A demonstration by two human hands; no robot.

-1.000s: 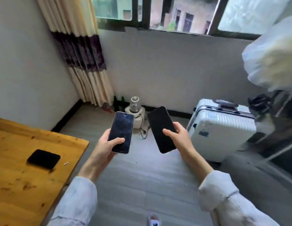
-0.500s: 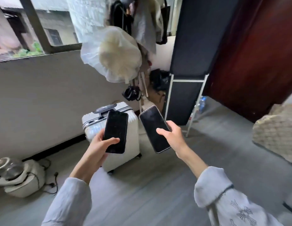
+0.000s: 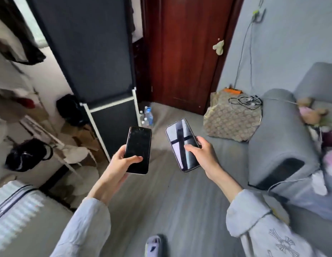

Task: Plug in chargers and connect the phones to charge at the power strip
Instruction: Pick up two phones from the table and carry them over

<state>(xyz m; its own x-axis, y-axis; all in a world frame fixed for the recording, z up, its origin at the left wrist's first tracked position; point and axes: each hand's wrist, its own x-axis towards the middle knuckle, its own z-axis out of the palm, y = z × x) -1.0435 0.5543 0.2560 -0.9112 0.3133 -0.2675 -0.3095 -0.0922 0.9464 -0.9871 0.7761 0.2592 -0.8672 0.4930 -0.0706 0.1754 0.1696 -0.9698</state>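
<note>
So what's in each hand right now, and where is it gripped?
Left hand holds a dark phone by its lower half, thumb across the screen. Right hand holds a second phone by its right edge.

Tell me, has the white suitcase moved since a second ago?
Cannot tell. The white suitcase sits lower-left now, but the wall beside it shifted too, so the camera turned.

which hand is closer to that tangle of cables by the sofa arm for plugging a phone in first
Right, probably. The right hand and its phone are on the same side as the cables; the left hand is farther away.
</note>
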